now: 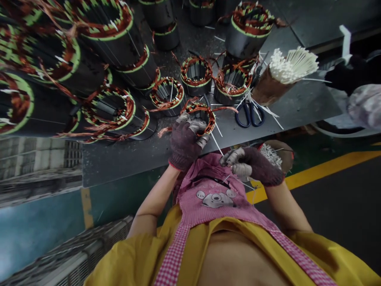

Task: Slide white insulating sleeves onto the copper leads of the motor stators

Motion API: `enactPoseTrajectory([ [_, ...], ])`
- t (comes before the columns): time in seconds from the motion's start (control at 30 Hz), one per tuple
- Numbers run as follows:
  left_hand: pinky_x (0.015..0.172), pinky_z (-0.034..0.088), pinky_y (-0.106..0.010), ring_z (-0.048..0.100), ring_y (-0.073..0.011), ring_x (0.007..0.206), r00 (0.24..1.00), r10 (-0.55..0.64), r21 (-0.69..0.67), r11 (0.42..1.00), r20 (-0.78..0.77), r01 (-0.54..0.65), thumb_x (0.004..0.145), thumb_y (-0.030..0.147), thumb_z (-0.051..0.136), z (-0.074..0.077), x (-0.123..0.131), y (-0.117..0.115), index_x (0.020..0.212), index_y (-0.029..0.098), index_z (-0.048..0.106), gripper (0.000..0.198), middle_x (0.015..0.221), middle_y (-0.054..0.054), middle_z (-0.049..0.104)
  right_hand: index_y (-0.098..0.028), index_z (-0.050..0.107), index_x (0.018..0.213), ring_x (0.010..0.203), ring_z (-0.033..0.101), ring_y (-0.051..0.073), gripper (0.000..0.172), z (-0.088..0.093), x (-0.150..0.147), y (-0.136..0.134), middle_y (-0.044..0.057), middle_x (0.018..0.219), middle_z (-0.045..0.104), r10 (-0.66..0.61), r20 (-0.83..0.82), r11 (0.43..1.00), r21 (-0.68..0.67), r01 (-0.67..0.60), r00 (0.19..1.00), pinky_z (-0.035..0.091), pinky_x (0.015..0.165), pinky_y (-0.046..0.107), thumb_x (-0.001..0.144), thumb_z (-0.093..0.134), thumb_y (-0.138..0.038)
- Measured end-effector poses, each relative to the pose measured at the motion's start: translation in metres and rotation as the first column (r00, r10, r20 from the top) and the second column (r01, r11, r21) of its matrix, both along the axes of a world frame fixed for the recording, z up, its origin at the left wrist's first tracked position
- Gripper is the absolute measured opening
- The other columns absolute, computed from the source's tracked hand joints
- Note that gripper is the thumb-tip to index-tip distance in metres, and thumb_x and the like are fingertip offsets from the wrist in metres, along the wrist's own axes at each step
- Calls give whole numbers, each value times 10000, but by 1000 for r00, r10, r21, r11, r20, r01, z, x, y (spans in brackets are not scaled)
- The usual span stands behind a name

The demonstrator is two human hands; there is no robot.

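Observation:
My left hand (pixel 185 143), in a dark knit glove with grey-coated fingers, grips the copper-wound rim of an electric motor stator (pixel 200 113) standing on the grey metal table (pixel 119 163). My right hand (pixel 248 165), in a matching glove, is held over my pink checked apron with its fingertips pinched on a thin white cable tie (pixel 229 177). Another white tie (pixel 216 143) sticks out of the gripped stator's winding. Several more stators with copper windings and green rims (pixel 196 75) stand close beyond my left hand.
Blue-handled scissors (pixel 250 114) lie on the table beside a brown-wrapped bundle of white cable ties (pixel 282 71). A co-worker's black-gloved hand (pixel 348 75) and patterned sleeve (pixel 366 105) reach in at right. Large stators (pixel 110 35) are stacked at upper left.

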State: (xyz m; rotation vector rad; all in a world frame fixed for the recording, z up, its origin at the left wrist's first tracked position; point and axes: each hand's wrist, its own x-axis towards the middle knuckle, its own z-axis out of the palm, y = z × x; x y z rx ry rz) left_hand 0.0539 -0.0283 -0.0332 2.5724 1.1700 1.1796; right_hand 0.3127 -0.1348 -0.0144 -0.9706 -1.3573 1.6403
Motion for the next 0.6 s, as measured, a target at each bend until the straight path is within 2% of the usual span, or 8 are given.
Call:
enactPoseTrajectory([
  [0.13, 1261, 539, -639, 753, -323, 1255, 997, 74, -20, 997, -9, -74, 954, 359, 822, -2, 3, -1, 1100, 288, 673, 220, 1088, -46, 808, -231, 872, 931, 966, 834, 222, 204, -1, 3, -7, 90, 1020, 887, 6, -8, 1000, 2, -6, 1000, 673, 914, 351, 880, 968, -404],
  [0.27, 1258, 542, -647, 757, -320, 1237, 996, 89, -32, 996, -19, -89, 971, 385, 790, -2, 4, -2, 1068, 283, 649, 199, 1065, -40, 805, -219, 851, 897, 952, 832, 225, 265, 6, -6, 6, 95, 1024, 881, -2, -87, 1000, -9, 1, 996, 677, 905, 364, 880, 964, -458],
  [0.37, 1249, 550, -651, 748, -325, 1255, 998, 62, -20, 998, 9, -62, 999, 394, 743, 0, 2, -2, 1075, 287, 647, 162, 1084, -46, 815, -225, 829, 861, 933, 825, 230, 324, 5, -20, 24, 82, 1010, 878, -121, -103, 993, -17, 120, 987, 682, 894, 379, 834, 990, -505],
  [0.47, 1277, 531, -657, 746, -318, 1235, 999, 38, -40, 998, 0, -38, 1019, 406, 702, 2, 2, -2, 1083, 316, 655, 120, 1088, -36, 816, -227, 828, 872, 834, 794, 219, 401, -1, -36, 42, 59, 925, 862, -248, -61, 968, 17, 250, 967, 683, 814, 374, 810, 981, -594],
  [0.6, 1331, 479, -672, 686, -342, 1381, 995, 92, -105, 990, 21, -90, 1038, 451, 675, -2, 5, -7, 1240, 311, 669, 246, 1275, -51, 801, -231, 851, 937, 801, 772, 211, 403, -6, -45, 52, 39, 880, 850, -279, 36, 954, 129, 272, 960, 663, 786, 362, 902, 878, -632],
])
